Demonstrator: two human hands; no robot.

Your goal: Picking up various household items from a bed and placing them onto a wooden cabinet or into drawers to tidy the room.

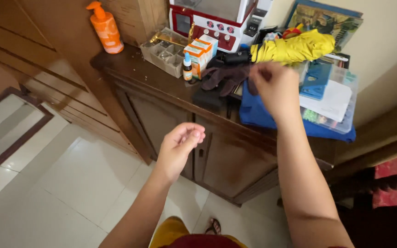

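Observation:
My right hand [275, 87] reaches over the top of a dark wooden cabinet [161, 82], fingers pinched near a dark brownish-purple cloth [226, 77] that lies there; whether it grips the cloth is unclear. A blue cloth [258, 115] lies under my wrist and hangs over the cabinet edge. My left hand [179, 146] hovers lower, in front of the cabinet doors, fingers loosely curled and holding nothing. A folded yellow umbrella [295, 47] lies just behind my right hand.
An orange pump bottle [105, 28] stands at the cabinet's left end. Next to it are a compartment tray [166, 50], small boxes and a dropper bottle [187, 67]. A clear plastic box [331, 101] with papers sits at right. White floor tiles lie below.

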